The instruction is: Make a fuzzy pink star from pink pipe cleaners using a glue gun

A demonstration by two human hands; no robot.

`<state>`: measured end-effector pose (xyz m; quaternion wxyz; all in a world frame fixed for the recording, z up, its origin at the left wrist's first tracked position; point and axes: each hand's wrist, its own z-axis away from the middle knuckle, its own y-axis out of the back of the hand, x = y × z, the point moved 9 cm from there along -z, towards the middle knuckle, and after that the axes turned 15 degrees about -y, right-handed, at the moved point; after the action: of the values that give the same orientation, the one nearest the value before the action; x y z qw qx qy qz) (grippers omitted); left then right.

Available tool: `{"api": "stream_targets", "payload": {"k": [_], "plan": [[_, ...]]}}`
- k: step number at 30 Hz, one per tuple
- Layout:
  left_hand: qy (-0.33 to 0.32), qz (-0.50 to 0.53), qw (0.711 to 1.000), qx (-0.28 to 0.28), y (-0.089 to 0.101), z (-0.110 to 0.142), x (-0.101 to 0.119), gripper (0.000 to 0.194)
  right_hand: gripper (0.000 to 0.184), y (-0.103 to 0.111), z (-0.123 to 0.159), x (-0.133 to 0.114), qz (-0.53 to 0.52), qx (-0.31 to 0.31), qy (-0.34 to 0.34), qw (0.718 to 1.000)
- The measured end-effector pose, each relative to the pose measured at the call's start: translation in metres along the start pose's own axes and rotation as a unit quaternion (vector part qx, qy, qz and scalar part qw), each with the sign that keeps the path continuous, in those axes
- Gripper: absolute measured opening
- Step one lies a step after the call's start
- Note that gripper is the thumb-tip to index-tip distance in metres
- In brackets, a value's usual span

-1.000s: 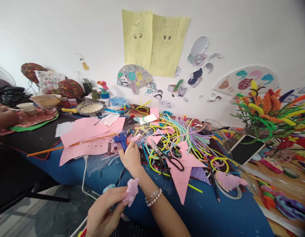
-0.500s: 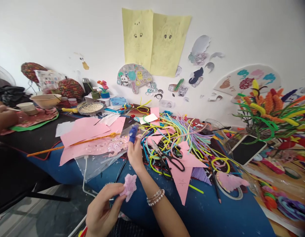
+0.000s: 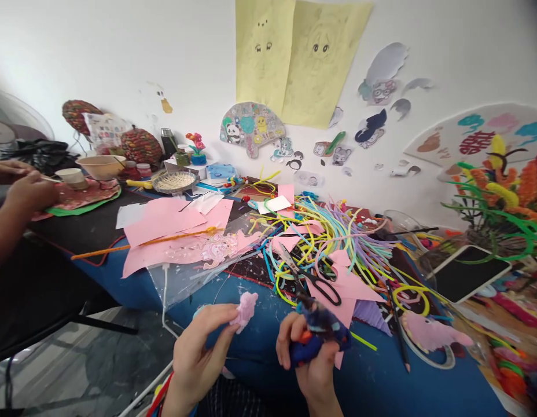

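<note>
My left hand [image 3: 203,347] pinches a small fuzzy pale-pink piece [image 3: 245,311] between thumb and fingertips, above the front edge of the blue-covered table. Close by on the right, my right hand [image 3: 309,359] wraps round a dark blue glue gun [image 3: 318,333] with an orange trigger; its front end is smeared by motion. Just behind it lie black-handled scissors [image 3: 323,286] on cut pink sheet [image 3: 350,284], partly covered by the glue gun. The pink piece and the glue gun are apart.
A heap of coloured pipe cleaners [image 3: 346,237] fills the middle. Pink sheets [image 3: 164,223] and an orange stick [image 3: 142,246] lie left. A pencil [image 3: 401,336], pink fuzzy shape [image 3: 433,332] and phone [image 3: 466,272] lie right. Another person's hands [image 3: 28,188] work far left.
My right hand has brought the glue gun from over the table's middle back towards me, beside my left hand. My left hand still holds the pink piece. The view has shifted left.
</note>
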<state>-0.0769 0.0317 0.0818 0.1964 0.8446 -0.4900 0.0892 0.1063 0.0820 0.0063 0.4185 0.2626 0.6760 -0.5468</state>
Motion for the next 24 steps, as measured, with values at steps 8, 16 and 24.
{"api": "stream_targets", "payload": {"k": [8, 16, 24], "plan": [[-0.062, 0.035, 0.997, -0.035, -0.003, -0.016, 0.021, 0.024, 0.061, 0.027, 0.024, 0.047, 0.074, 0.049, -0.063, 0.994], [-0.089, 0.046, 0.993, -0.060, -0.005, -0.021, 0.028, 0.026, 0.065, 0.008, 0.026, 0.028, 0.178, 0.013, -0.086, 0.980], [-0.099, 0.059, 0.992, -0.053, -0.005, -0.028, 0.033, 0.024, 0.065, 0.009, 0.025, 0.033, 0.176, 0.011, -0.096, 0.980]]}}
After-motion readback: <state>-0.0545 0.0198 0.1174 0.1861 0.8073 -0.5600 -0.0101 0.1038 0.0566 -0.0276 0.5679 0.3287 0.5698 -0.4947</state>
